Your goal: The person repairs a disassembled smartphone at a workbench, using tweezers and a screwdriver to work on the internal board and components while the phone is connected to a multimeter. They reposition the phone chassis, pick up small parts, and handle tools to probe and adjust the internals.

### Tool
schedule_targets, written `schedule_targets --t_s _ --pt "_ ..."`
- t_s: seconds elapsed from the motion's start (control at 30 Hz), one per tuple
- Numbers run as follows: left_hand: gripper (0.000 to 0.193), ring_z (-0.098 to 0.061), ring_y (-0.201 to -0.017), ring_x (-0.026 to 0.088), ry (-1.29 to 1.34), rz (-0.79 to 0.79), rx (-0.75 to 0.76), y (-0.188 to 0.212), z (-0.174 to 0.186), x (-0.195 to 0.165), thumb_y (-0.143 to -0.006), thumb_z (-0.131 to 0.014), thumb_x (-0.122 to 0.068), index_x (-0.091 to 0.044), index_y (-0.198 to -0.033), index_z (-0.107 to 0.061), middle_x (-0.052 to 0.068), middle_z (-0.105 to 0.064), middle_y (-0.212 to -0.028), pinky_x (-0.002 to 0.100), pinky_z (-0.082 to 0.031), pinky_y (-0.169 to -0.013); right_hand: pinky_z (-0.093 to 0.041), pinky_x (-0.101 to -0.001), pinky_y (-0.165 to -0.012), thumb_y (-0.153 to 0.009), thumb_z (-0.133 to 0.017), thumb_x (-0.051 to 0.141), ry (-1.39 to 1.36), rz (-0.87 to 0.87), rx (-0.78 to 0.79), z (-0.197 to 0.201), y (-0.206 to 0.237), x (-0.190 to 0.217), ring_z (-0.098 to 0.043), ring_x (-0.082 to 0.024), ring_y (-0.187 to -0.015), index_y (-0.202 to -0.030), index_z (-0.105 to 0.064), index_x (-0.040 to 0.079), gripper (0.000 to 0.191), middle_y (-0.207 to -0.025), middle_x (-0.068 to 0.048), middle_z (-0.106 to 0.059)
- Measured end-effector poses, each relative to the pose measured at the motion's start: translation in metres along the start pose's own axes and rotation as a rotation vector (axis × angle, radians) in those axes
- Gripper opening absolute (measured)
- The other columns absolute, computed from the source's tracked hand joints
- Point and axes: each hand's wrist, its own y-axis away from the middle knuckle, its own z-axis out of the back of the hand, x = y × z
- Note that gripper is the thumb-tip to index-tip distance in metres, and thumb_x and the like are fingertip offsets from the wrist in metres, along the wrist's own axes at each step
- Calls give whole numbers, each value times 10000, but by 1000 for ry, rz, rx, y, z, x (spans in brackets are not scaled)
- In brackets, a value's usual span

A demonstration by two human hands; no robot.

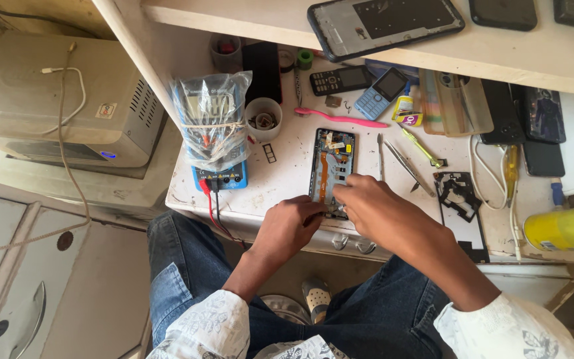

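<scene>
Your left hand (pixel 289 226) is at the near end of the opened phone (pixel 332 166), fingers curled together against its lower edge, steadying it on the white workbench (pixel 287 159). Your right hand (pixel 370 203) comes in from the other side, fingertips pinched close at the phone's bottom corner; something small and metallic glints between them, though what it is cannot be told. The phone lies back-off, flat, near the bench's front edge, its orange flex strip and inner parts showing. Just to its right lie a pair of tweezers (pixel 403 166) and a thin metal tool (pixel 381 156), then a yellow-handled screwdriver (pixel 423 147), and further right a black phone frame (pixel 461 206). To the left sits a blue multimeter (pixel 217 133) wrapped in a clear plastic bag, its red and black leads hanging over the edge beside your knee. Behind the phone a pink toothbrush (pixel 340 118) lies across the bench, with a small white cup (pixel 263 118) of bits to its left and two keypad phones (pixel 360 86) further back. A yellow can (pixel 566 227) lies on its side at the far right.
</scene>
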Motion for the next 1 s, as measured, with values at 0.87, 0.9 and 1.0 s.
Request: schedule_targets --t_s 0.87,0.9,1.0 --pt "203 -675 -790 358 46 -17 -14 2 1 -3 -870 -707 -144 -124 -1065 -760 113 -690 -888 454 -535 -710 -522 -448 -674 -863 -679 135 138 383 -161 -17 -29 -38 -654 -398 -931 -1002 -618 23 188 -1024 -192 -635" --pt "215 -673 -784 358 48 -10 -11 3 0 -3 -870 -707 -141 -126 -1078 -758 116 -685 -882 457 -532 -706 -522 -444 -708 -874 -658 98 126 339 -117 -17 -27 -40 -648 -383 -982 -992 -606 28 147 -1056 -186 -625" --pt "220 -681 -776 352 53 4 -19 8 -2 -2 -879 -706 -133 -132 -1093 -753 120 -680 -880 453 -537 -700 -562 -414 -699 -938 -556 66 -60 -18 60 -9 -21 -34 -681 -335 -836 -947 -552 -6 72 -1060 -192 -607"
